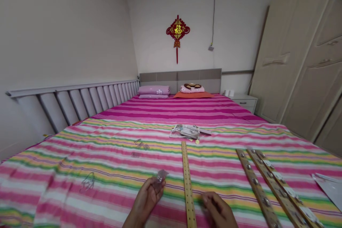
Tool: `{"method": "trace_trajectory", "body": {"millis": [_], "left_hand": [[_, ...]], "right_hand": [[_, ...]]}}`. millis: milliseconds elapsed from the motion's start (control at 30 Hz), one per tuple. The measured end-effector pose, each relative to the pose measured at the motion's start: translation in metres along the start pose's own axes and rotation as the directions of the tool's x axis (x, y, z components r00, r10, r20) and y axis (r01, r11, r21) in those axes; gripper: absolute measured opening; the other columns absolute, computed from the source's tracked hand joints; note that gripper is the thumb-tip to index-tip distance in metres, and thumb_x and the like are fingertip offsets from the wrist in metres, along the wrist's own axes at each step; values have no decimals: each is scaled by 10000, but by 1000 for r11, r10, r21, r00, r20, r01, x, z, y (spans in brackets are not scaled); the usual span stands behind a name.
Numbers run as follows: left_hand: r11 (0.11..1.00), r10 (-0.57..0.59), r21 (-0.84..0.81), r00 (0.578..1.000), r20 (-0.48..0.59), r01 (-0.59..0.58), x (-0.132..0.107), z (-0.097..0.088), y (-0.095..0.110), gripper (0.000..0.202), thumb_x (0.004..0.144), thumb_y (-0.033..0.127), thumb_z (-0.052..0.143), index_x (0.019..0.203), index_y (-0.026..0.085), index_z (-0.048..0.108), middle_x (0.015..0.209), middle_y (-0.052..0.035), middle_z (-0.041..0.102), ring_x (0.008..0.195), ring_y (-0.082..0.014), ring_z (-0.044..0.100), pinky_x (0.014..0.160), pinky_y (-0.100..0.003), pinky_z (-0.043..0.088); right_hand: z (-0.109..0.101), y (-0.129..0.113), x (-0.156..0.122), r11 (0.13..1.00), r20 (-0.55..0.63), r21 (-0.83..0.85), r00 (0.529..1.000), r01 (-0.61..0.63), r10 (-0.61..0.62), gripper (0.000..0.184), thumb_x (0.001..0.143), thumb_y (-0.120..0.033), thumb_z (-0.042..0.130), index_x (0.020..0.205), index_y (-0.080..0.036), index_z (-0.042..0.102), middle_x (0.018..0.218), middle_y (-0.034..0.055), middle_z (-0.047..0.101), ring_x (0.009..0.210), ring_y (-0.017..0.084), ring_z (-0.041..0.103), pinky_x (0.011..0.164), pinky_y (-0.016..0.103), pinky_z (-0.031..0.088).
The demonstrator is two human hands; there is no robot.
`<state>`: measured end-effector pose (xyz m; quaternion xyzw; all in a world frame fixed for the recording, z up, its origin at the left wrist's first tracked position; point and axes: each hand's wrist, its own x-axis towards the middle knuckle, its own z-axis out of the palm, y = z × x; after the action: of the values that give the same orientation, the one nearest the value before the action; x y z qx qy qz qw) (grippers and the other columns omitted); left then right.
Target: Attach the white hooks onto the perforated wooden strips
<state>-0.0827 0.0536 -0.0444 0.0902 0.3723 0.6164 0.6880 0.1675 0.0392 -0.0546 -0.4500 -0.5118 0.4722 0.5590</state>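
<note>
My left hand (150,195) is closed on a small clear plastic bag (159,179); its contents are too small to make out. To its right a narrow wooden strip (188,185) with rows of small holes lies lengthwise on the striped bedspread (107,171). Just right of that strip, my right hand (217,208) hovers with its fingers curled together; whatever may be in them is hidden. Further right lie several wooden strips (258,185) fitted with shiny metal pieces, some carrying round white parts.
Beyond the bare strip sits a pile of plastic packets (187,131). Small clear bags (141,145) and a tangle of thin dark strands (88,181) lie to the left. A white sheet (328,188) is at the right edge. A railing (80,101) borders the bed's left side.
</note>
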Motion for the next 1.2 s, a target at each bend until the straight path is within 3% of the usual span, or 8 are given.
{"method": "trace_trajectory", "body": {"millis": [100,267,400,467,733,900,1100,1200], "left_hand": [[1000,-5,27,1000,-2,5,-6,10,-3,74,735,104,591,800,137,580,812,-87,740,666,-166,694,589,-234,521],[997,-8,72,999,53,4,-13,21,-15,150,664,116,665,696,167,528,767,-46,727,655,-155,682,573,-217,493],[993,-18,117,991,131,3,-15,21,-23,193,654,162,694,665,173,501,739,-13,696,690,-143,671,558,-194,457],[990,-24,139,990,140,4,-14,19,-23,197,656,180,697,675,176,501,735,-5,684,690,-133,663,544,-182,440],[966,-32,258,984,174,-14,-13,20,-21,208,665,189,694,637,166,489,672,-11,659,626,-98,627,497,-147,400],[971,-53,239,990,129,21,-18,21,-13,255,627,244,760,650,163,520,839,-55,707,720,-134,663,520,-160,421],[933,85,342,992,96,-114,-11,10,9,256,602,292,795,612,146,584,790,-74,714,769,-172,668,684,-235,486],[890,162,416,982,92,-186,0,0,9,255,615,347,783,649,143,635,775,-69,710,778,-177,652,753,-265,477]], "right_hand": [[20,-16,14,999,174,-24,984,-22,26,328,684,-495,678,788,-184,686,661,30,631,593,167,540,556,261,438],[57,-28,26,980,194,-135,974,149,-121,260,669,-326,692,880,-180,645,734,20,599,565,142,513,543,257,419],[68,-35,35,911,231,-243,932,333,-280,75,735,-212,569,764,-184,632,694,-2,525,537,124,472,511,241,374],[69,-36,40,894,243,-264,922,361,-300,96,724,-175,528,668,-184,605,644,-11,497,539,127,473,510,238,364],[72,-28,49,968,99,-205,987,145,-127,90,616,-226,561,539,-180,557,511,-44,457,481,116,420,469,237,338],[62,-28,57,997,-36,-72,999,31,-33,175,578,-313,666,522,-181,566,448,-57,458,448,106,402,446,237,330],[45,-32,55,938,47,223,964,-264,260,267,555,-399,739,621,-168,623,430,-38,557,397,105,484,443,234,400],[40,-30,47,902,38,304,950,-307,310,285,537,-395,768,594,-160,618,432,-30,574,396,88,492,438,209,402]]}}
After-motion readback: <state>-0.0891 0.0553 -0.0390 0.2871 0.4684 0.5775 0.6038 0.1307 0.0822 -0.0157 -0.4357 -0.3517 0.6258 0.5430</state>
